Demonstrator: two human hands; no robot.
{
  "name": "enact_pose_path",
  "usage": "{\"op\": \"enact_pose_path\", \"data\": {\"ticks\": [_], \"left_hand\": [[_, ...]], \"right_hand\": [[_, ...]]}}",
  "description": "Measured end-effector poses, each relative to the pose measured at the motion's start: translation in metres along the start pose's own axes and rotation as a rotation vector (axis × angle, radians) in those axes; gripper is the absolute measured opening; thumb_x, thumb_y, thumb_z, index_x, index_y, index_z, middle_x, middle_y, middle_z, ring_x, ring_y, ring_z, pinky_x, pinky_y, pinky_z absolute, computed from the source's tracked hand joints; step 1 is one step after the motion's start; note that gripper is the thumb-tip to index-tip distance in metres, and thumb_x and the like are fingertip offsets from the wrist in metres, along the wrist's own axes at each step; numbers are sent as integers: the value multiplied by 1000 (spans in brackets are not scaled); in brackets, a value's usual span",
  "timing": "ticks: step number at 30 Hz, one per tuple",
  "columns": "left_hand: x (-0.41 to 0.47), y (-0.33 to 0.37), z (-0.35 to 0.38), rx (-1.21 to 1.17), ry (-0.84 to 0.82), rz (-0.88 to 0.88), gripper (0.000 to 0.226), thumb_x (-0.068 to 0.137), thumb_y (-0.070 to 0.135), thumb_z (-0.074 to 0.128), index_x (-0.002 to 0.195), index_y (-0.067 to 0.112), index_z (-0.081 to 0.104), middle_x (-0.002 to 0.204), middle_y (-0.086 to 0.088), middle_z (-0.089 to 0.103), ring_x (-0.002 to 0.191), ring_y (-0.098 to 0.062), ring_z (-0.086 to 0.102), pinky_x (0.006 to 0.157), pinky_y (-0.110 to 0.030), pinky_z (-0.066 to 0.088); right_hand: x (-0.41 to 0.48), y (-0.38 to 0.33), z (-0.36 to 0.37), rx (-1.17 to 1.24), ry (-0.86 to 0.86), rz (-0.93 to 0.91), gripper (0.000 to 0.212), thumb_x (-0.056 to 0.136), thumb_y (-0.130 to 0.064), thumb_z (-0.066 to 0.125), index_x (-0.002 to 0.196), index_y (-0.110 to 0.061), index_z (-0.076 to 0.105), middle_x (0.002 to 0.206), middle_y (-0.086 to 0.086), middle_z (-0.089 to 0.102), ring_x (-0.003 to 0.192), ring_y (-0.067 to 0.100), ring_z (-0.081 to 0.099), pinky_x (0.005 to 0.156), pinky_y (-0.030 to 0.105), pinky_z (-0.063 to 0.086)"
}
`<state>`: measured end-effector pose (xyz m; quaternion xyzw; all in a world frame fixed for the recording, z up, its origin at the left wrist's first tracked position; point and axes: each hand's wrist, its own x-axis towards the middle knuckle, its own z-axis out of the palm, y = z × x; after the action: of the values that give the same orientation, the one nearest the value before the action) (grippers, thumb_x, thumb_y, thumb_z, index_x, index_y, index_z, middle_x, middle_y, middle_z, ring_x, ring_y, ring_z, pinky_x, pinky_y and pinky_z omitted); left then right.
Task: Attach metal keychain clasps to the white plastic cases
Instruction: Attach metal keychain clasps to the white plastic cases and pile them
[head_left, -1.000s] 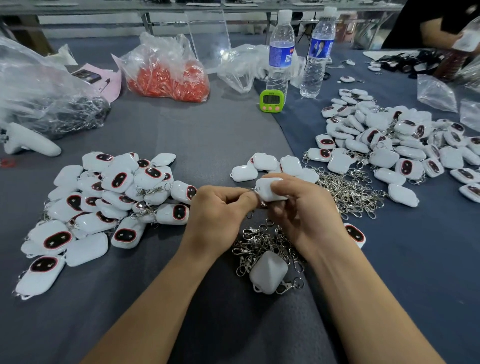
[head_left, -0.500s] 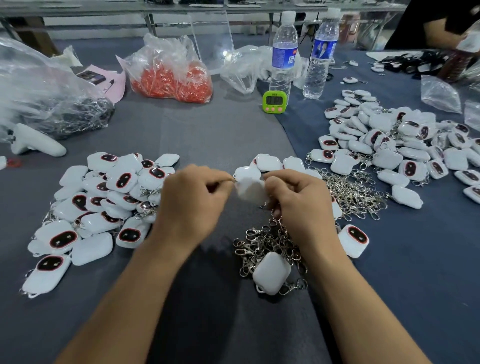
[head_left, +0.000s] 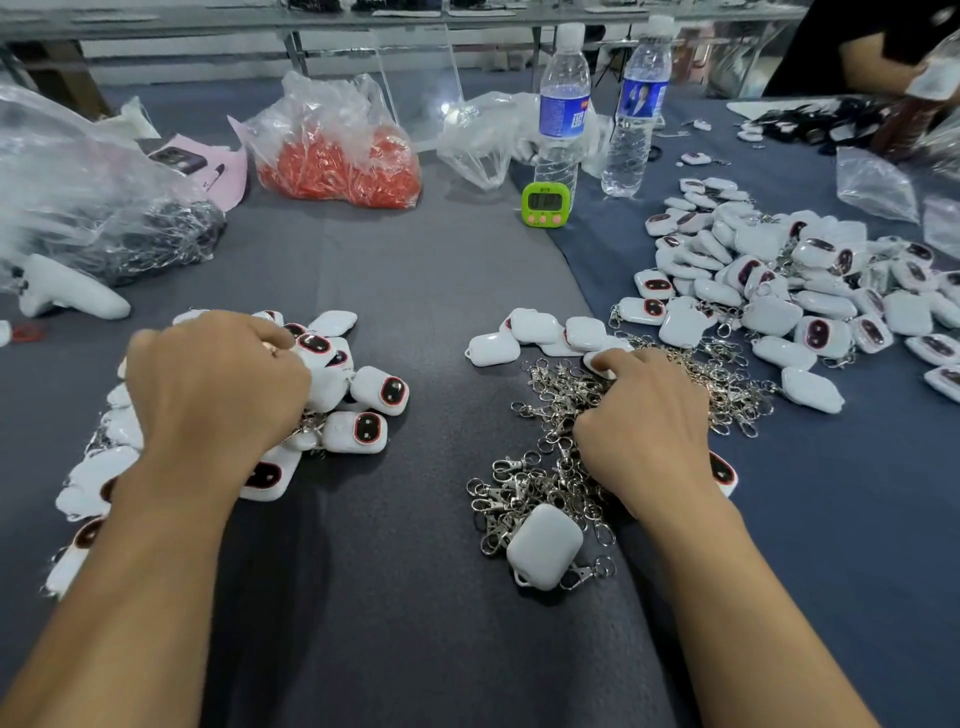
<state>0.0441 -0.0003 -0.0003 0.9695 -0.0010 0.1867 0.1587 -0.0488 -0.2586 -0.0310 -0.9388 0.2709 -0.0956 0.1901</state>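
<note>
My left hand (head_left: 218, 384) hovers over the left pile of white cases (head_left: 363, 431) that carry clasps. Its curled fingertips pinch the edge of one white case (head_left: 314, 344) with a red-ringed black face, on top of that pile. My right hand (head_left: 644, 415) rests on the heap of loose metal clasps (head_left: 540, 483). Its index finger reaches forward and touches a plain white case (head_left: 597, 361). What the other, curled fingers hide I cannot see. Several bare cases (head_left: 535, 327) lie just beyond. One case with a clasp (head_left: 543, 545) lies nearest me.
A big spread of cases (head_left: 779, 291) covers the right. Two water bottles (head_left: 561, 114), a green timer (head_left: 543, 204), a bag of red parts (head_left: 337, 156) and a bag of dark parts (head_left: 104, 223) stand at the back. A person's arm (head_left: 872, 62) is at far right.
Both hands held one case together at the centre. My left hand has carried it left to the pile, and my right hand has dropped onto the clasp heap.
</note>
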Motion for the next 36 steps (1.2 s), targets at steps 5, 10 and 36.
{"op": "enact_pose_path", "data": {"ticks": [5,10,36], "left_hand": [[-28,49,12,-202,48,220,34,73,24,53,92,24,82,86,-8,77,85,-38,66,79,-40,52],[-73,92,50,-439,-347,432,26,85,25,70,110,28,77,104,9,73,98,-14,63,92,-31,49],[-83,102,58,-377,-510,548,19,92,15,61,80,28,64,93,6,65,86,-15,62,74,-22,41]], "right_hand": [[1,6,-3,41,54,75,48,80,-16,61,127,-26,64,134,3,54,126,28,50,107,41,34],[1,6,1,81,80,82,45,79,-7,60,118,-27,69,127,3,60,119,30,55,97,40,43],[-2,-9,20,1281,-67,63,51,64,12,65,103,-18,77,94,2,78,97,32,75,87,41,62]]}}
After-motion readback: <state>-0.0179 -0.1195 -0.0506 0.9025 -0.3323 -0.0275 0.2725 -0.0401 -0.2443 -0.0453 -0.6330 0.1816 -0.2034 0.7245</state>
